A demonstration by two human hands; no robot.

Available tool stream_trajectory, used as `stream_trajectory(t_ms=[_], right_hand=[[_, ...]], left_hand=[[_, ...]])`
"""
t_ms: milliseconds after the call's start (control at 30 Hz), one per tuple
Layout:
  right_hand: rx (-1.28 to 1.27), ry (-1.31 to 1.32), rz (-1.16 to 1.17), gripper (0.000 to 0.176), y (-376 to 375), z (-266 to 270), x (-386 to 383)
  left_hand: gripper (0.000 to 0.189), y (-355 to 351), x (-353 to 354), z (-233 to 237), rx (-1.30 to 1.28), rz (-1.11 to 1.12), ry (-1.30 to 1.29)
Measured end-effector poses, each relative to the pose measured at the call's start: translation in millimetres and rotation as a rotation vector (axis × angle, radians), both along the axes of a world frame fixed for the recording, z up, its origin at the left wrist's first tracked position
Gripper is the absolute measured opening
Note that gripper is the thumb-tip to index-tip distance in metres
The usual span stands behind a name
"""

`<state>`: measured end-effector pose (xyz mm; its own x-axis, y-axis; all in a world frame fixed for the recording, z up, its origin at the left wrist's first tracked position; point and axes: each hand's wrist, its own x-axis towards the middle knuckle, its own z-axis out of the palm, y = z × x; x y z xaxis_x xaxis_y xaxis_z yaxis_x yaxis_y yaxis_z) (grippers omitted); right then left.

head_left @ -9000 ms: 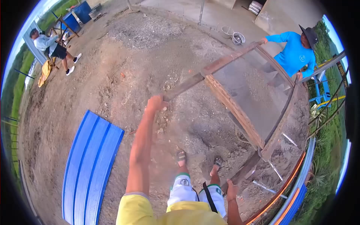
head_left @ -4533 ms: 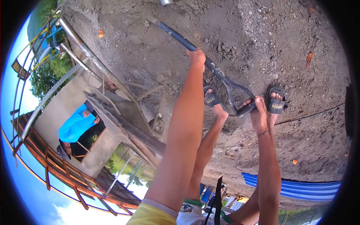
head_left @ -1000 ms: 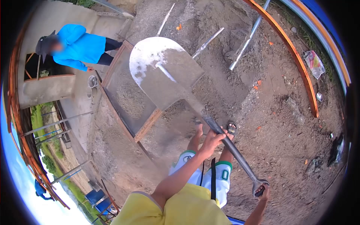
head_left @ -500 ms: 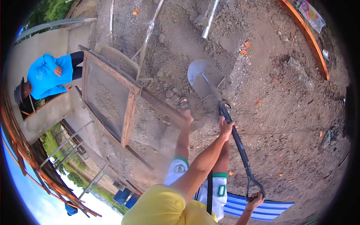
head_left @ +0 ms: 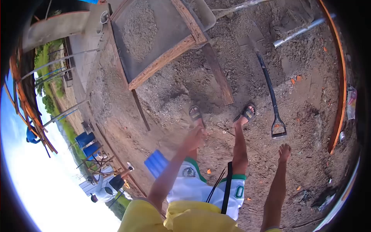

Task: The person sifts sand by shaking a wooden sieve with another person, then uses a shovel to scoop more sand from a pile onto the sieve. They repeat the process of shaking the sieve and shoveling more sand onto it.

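A shovel [head_left: 268, 79] with a black shaft and D-shaped handle stands or lies with its blade in the loose soil, away from both hands. Just below its handle, my right hand [head_left: 285, 152] is empty, fingers apart. My left hand [head_left: 196, 138] is over the ground in front of my left foot, smeared by motion; its fingers cannot be made out clearly. At the upper left is a wood-framed screen [head_left: 160, 69] with a heap of sand [head_left: 139, 33] on it.
A wooden leg [head_left: 218, 73] of the screen reaches toward my feet. A metal pipe [head_left: 303, 32] and a long orange-brown beam [head_left: 340, 77] lie at the right. A blue striped sheet [head_left: 156, 163] is left of my legs. Farther off, a person [head_left: 106, 191] is near blue chairs [head_left: 88, 145].
Both hands have let go of the shovel, which now rests farther up the view. My left hand has moved left. The view has shifted; the person in blue by the screen is almost out of frame.
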<state>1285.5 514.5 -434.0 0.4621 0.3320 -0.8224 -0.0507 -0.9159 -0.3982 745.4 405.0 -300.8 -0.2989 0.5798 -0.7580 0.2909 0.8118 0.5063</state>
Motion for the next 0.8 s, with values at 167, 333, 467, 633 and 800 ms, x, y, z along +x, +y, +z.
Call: stream_trajectory(t_ms=[167, 333, 467, 633, 800], right_hand=[[0.096, 0.112, 0.336, 0.044, 31, 26, -115], [0.343, 0.175, 0.864, 0.049, 87, 73, -343], [0.375, -0.074, 1.234, 0.065, 100, 51, -451], [0.301, -0.086, 1.204, 0.082, 98, 24, -465], [0.264, -0.149, 1.262, 0.079, 108, 7, -454]], left_hand=[[0.031, -174, -96, -25, 0.027, 0.376, 0.381], [0.048, -293, -209, -56, -0.051, 0.636, 0.758], [0.088, -308, -290, -102, 0.050, 0.704, 0.789], [0.068, -264, -338, -94, -0.303, 0.621, 0.085], [0.057, -266, -327, -127, -0.175, 0.792, 0.133]])
